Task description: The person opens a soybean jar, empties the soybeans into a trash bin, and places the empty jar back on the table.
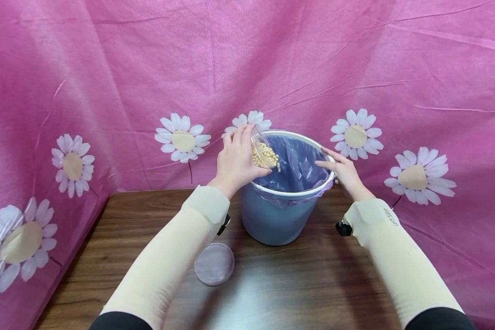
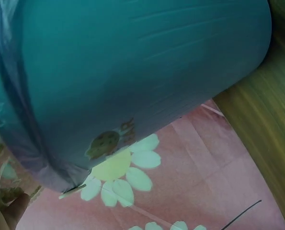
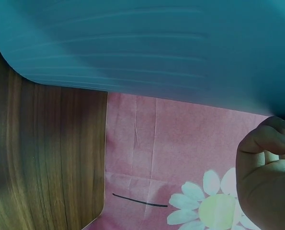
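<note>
My left hand point(image 1: 237, 160) grips a clear plastic jar point(image 1: 257, 136), tilted toward the mouth of a blue-grey trash can point(image 1: 272, 224). Pale yellow bean-like pieces point(image 1: 264, 156) fill the jar's lower side, some right at its mouth. A translucent bag point(image 1: 294, 160) lines the can and folds over its white rim. On the right, my right hand point(image 1: 344, 172) holds that rim, one digit reaching inside. The right wrist view shows curled fingers point(image 3: 267, 139) against the can's upper edge. In the left wrist view, the can's side point(image 2: 132, 62) hides most of the jar.
A round clear lid point(image 1: 214, 264) lies on the brown wooden table point(image 1: 288, 293), in front of the can and to its left. Behind the table hangs a pink cloth point(image 1: 214, 59) printed with white daisies; it also covers both sides.
</note>
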Demonstrator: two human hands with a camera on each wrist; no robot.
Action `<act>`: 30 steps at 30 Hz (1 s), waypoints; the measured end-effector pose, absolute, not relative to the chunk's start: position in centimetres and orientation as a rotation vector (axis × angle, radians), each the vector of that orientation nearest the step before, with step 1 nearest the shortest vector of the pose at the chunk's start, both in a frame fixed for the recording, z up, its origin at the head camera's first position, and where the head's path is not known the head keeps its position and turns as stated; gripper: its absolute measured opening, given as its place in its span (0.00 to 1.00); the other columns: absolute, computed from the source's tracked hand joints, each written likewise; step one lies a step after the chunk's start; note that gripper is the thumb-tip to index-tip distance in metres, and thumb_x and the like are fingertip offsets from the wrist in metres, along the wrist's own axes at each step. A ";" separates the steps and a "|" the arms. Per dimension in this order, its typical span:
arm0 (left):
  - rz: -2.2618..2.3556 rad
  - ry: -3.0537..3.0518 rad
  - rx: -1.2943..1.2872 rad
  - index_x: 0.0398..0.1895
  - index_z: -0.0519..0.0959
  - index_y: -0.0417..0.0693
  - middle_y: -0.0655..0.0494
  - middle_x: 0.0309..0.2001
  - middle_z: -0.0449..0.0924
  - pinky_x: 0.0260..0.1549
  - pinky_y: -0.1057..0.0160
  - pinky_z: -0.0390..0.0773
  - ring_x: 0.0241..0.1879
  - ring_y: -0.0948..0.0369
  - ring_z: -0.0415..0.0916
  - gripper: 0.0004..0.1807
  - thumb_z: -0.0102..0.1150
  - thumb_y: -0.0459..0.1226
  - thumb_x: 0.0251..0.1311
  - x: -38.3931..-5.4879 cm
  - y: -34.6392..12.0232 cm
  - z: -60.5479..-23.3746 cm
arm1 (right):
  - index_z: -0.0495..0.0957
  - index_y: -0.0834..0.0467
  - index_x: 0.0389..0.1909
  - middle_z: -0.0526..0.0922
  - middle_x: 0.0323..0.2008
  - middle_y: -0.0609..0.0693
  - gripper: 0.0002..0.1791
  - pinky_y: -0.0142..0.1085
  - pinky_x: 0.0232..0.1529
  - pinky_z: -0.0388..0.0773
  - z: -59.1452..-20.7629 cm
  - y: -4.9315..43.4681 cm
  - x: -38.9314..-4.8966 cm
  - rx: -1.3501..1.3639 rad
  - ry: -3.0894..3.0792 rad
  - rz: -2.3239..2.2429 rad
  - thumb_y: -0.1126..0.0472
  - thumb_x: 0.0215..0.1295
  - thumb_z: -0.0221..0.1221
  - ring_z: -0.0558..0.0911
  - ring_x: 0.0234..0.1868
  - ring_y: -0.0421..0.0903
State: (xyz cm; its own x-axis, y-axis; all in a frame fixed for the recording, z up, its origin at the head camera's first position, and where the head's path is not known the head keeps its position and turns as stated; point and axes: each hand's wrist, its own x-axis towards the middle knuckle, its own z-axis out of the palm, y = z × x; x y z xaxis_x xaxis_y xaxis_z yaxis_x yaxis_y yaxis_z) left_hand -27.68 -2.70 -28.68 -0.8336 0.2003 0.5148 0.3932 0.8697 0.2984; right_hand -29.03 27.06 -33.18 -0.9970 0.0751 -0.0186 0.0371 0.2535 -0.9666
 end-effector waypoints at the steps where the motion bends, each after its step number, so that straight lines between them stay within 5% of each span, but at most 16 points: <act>1: -0.542 -2.557 -0.434 0.74 0.56 0.52 0.52 0.71 0.63 0.43 0.47 0.83 0.67 0.49 0.58 0.64 0.78 0.62 0.32 -27.7 -2.6 -28.9 | 0.61 0.48 0.75 0.65 0.70 0.60 0.39 0.24 0.20 0.74 -33.3 27.1 -29.1 -0.110 -2.451 1.913 0.55 0.64 0.65 0.75 0.16 0.29; 11: -0.473 -2.507 -0.480 0.73 0.57 0.50 0.54 0.72 0.60 0.41 0.51 0.85 0.67 0.50 0.58 0.63 0.80 0.59 0.32 -27.8 -2.1 -30.3 | 0.62 0.46 0.74 0.68 0.67 0.56 0.39 0.25 0.18 0.69 -33.5 27.2 -29.2 -0.145 -2.488 1.837 0.54 0.63 0.65 0.67 0.12 0.30; 20: -0.417 -2.512 -0.520 0.74 0.56 0.49 0.50 0.70 0.61 0.41 0.51 0.84 0.68 0.48 0.57 0.63 0.80 0.56 0.34 -27.9 -1.9 -30.3 | 0.64 0.50 0.73 0.77 0.38 0.34 0.38 0.26 0.17 0.68 -32.9 27.0 -28.7 -0.156 -2.462 1.854 0.58 0.62 0.65 0.68 0.12 0.32; 30: -0.303 -2.563 -0.502 0.75 0.54 0.47 0.48 0.71 0.59 0.45 0.54 0.84 0.69 0.48 0.56 0.65 0.80 0.58 0.35 -27.7 -1.6 -30.1 | 0.65 0.46 0.73 0.77 0.34 0.31 0.39 0.27 0.16 0.66 -33.5 27.2 -28.9 -0.132 -2.504 1.727 0.50 0.61 0.67 0.63 0.11 0.32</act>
State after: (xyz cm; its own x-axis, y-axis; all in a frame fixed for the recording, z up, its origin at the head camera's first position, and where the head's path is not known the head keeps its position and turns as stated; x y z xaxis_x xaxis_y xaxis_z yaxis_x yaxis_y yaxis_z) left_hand -27.73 -1.60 -30.15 -0.8035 0.2917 0.5190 0.4047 0.9070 0.1167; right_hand -28.92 27.25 -33.51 -0.9916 0.1261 0.0304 0.0164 0.3542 -0.9350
